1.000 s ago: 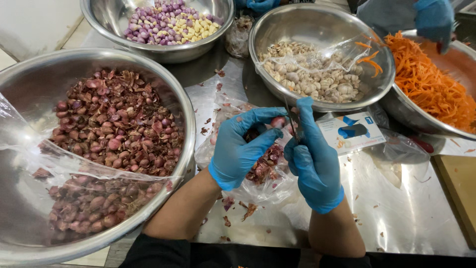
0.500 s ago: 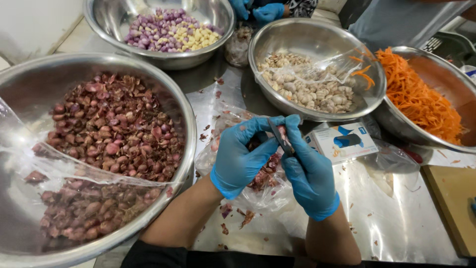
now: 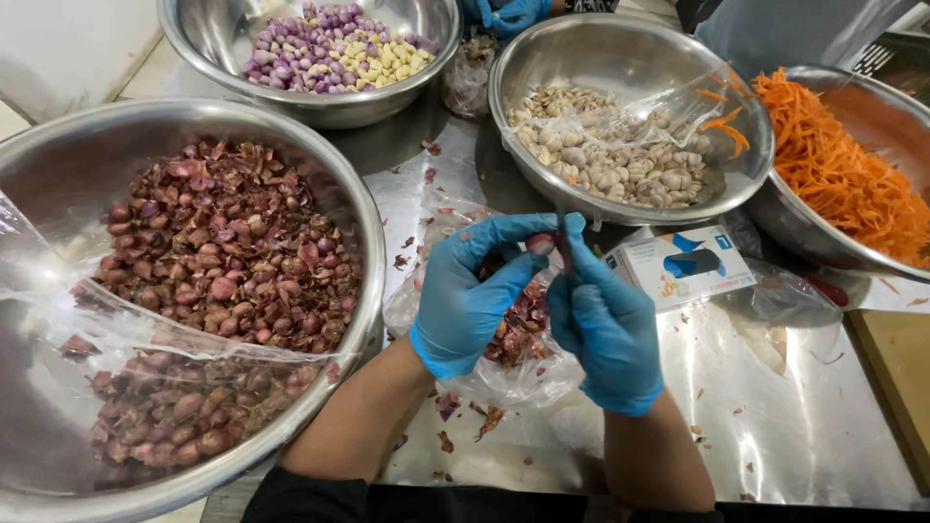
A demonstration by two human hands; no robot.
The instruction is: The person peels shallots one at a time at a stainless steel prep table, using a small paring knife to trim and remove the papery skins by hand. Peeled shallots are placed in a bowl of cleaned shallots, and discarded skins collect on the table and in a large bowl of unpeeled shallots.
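Mid-peel: left hand pinches a shallot tight, right hand closed around a knife beside it, skin bag just below.

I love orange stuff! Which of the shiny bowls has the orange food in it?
The bowl at the far right. It holds shredded carrot; the others hold shallots or garlic.

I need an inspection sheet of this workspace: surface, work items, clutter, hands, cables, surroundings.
Surface: steel table, strewn with peel scraps.
Work items: small shallot held between both hands; big bowl of unpeeled shallots at left; plastic bag of peels under the hands.
Clutter: garlic bowl, shredded carrot bowl, peeled shallot and garlic bowl, small box.
Hands: left hand and right hand in blue gloves.
Cables: nothing seen.
Surroundings: another person's gloved hand at top.
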